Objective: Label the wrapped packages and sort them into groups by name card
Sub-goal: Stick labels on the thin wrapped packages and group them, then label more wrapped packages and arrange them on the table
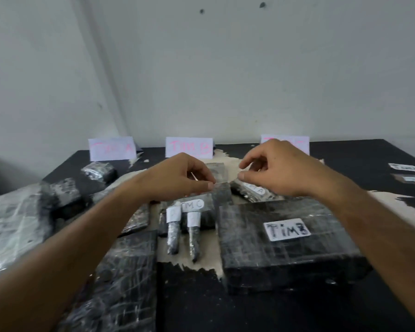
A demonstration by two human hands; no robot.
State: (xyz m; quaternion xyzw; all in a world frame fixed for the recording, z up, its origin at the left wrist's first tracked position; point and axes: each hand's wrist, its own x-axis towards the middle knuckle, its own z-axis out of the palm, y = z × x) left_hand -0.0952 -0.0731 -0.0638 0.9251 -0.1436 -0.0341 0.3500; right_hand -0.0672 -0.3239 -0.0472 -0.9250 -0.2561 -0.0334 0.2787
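My left hand [177,176] and my right hand [278,168] hover over the middle of the black table [359,159]. Between their fingertips they pinch a short, see-through strip of tape [225,182], which is blurred. Below it lie wrapped packages: a small one labelled TIM C [189,207], two thin stick-shaped ones with white labels [173,233], and a large flat one labelled TIM B [288,250]. Another labelled package [254,190] lies under my right hand. Three name cards stand at the back: TIM A [113,148], TIM B [189,146], and a third [290,142] partly hidden.
Unlabelled wrapped packages lie at the left [98,171] [65,195], and a large one [127,271] lies at the front. Crumpled plastic wrap [10,224] hangs over the left edge. Two spare paper labels [406,167] lie at the far right. A wall rises close behind the cards.
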